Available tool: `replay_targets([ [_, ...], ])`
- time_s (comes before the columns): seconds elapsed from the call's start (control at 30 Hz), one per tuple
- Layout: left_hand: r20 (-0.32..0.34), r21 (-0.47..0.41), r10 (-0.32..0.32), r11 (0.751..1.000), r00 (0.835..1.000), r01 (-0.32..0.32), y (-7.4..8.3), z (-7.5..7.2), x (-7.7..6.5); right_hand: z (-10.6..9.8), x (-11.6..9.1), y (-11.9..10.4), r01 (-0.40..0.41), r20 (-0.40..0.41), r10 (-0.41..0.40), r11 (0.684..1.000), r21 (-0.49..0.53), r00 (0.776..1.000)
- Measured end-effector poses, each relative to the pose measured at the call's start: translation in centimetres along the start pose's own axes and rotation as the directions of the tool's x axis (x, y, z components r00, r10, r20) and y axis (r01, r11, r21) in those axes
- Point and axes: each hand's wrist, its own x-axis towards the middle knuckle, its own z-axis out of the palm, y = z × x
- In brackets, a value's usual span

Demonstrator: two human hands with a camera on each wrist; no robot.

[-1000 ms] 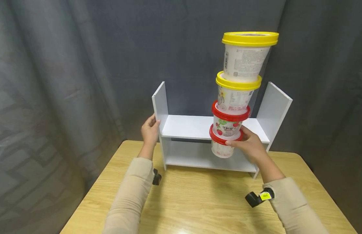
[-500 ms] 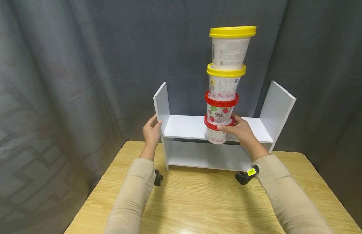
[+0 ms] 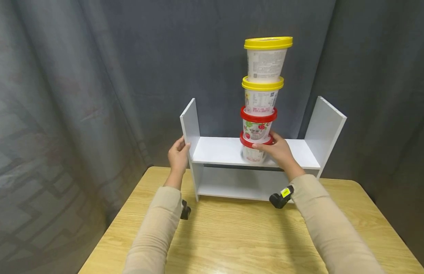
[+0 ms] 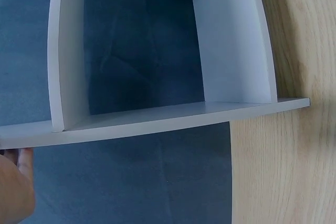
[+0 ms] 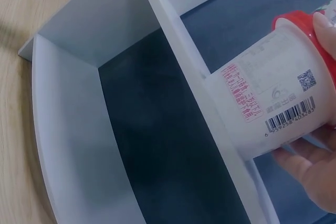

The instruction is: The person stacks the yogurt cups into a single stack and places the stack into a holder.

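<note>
In the head view, my right hand [image 3: 278,152] grips the bottom tub [image 3: 250,154] of a stack of ice cream tubs, around its red lid. On it sit a strawberry-printed red-lidded tub [image 3: 255,130], then two yellow-lidded tubs, a smaller one [image 3: 261,101] and a larger top one [image 3: 265,64]. The stack leans slightly right. In the right wrist view, the bottom tub's base is at the white shelf's upper board [image 5: 210,106]; whether it bears weight there I cannot tell. My left hand [image 3: 178,156] touches the outside of the shelf's left side panel [image 3: 190,123].
The two-tier white shelf stands on a wooden table [image 3: 218,232]. Its right side panel [image 3: 324,131] rises beside the stack, and its lower board [image 3: 232,186] lies beneath. A grey curtain [image 3: 146,64] hangs behind. A wrist camera [image 3: 281,197] sits on the right sleeve.
My right hand has carried the stack left and away from me, over the upper board, then slightly down onto or near it. My left hand stays at the side panel.
</note>
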Motion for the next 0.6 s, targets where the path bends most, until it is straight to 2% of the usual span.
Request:
replay_targets([
  [0.3, 0.003, -0.023, 0.01, 1.0, 1.0, -0.01, -0.2, 0.1, -0.1, 0.3, 0.5, 0.6, 0.006, -0.051, -0.004, 0.999, 0.038, 0.999],
  [0.6, -0.001, -0.011, -0.018, 1.0, 1.0, 0.018, -0.4, 1.0, 0.0, 0.5, 0.7, 1.1, 0.003, -0.113, 0.002, 0.999, 0.047, 0.994],
])
